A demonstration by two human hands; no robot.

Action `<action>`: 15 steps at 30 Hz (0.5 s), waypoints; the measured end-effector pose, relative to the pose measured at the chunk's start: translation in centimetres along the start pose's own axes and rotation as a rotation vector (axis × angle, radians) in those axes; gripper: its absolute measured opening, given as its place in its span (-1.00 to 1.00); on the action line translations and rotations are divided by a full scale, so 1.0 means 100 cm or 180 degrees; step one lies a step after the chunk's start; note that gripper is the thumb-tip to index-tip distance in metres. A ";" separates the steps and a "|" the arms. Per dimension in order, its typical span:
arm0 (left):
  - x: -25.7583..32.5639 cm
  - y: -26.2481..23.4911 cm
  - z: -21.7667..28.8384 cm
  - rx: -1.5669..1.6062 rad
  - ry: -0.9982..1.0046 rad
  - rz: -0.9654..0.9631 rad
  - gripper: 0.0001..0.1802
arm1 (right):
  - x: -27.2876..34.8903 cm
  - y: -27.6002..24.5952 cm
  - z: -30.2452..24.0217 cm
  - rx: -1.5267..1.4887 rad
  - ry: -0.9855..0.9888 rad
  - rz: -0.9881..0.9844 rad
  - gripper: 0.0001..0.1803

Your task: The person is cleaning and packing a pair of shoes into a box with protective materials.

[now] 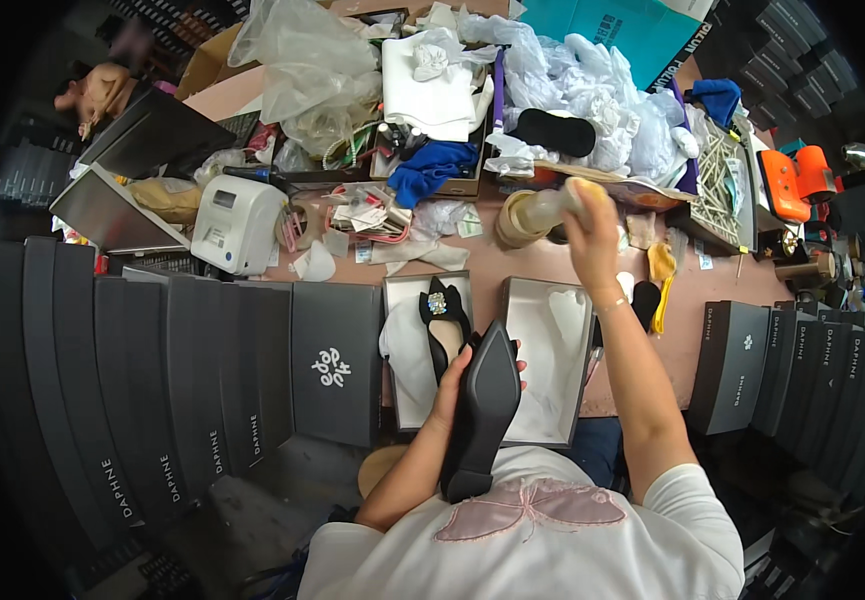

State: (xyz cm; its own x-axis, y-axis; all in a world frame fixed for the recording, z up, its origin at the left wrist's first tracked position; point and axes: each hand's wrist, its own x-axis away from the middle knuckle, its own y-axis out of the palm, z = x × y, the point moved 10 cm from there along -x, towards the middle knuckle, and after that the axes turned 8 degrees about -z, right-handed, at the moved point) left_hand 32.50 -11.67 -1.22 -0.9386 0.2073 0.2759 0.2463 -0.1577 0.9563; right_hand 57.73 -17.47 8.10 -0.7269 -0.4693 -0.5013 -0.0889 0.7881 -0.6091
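My left hand point(449, 393) grips a black pointed-toe shoe point(483, 398), its dark sole turned up toward me. A matching black shoe point(445, 330) with a jewelled buckle lies in the open shoebox point(389, 400) just beyond, beside white paper. My right hand point(595, 235) is raised over the far part of the table. Its fingers are closed round a small pale yellow pad, like a sponge point(586, 193). Close beside the pad is a translucent bottle or jar point(524, 217) with a yellowish base; whether my fingers also touch it is hard to tell.
An open box part with white paper point(544, 370) lies right of the shoe. Dark shoeboxes stand in rows at left point(192, 370) and right point(727, 370). A white label printer point(237, 225), a yellow-handled tool point(662, 275) and bins of plastic bags point(592, 90) line the back. Another person point(107, 95) is far left.
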 end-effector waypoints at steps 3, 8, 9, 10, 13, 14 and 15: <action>0.008 -0.002 0.004 -0.0178 0.0067 0.0117 -0.21 | 0.000 0.040 -0.010 0.0145 0.0088 -0.0566 -0.54; 0.015 0.008 0.008 -0.0402 0.0188 0.0270 -0.17 | -0.001 0.014 0.001 -0.0101 0.0704 -0.0789 -0.70; 0.016 0.012 0.008 -0.0391 0.0300 0.0372 -0.17 | 0.015 0.007 -0.023 -0.0430 0.0636 -0.0958 -0.71; 0.016 0.013 0.010 -0.0369 0.0423 0.0477 -0.18 | 0.037 -0.005 -0.059 -0.0761 0.0560 -0.1142 -0.72; 0.012 0.017 -0.009 0.0080 -0.0133 0.0057 -0.21 | 0.128 -0.017 -0.170 -0.0796 -0.0346 -0.2243 -0.84; 0.008 0.018 -0.013 -0.0477 -0.0179 0.0085 -0.25 | 0.159 -0.014 -0.200 -0.0123 -0.0759 -0.2493 -0.90; 0.005 0.031 -0.010 -0.0944 0.0152 0.0229 -0.29 | 0.159 -0.027 -0.203 -0.0315 -0.0851 -0.1859 -0.89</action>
State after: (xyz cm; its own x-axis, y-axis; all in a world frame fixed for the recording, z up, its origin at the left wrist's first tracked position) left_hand 32.58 -12.99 1.78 -0.9334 0.1408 0.3302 0.2378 -0.4465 0.8626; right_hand 32.59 -18.96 14.28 -0.3465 -0.9046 -0.2483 -0.4897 0.4002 -0.7746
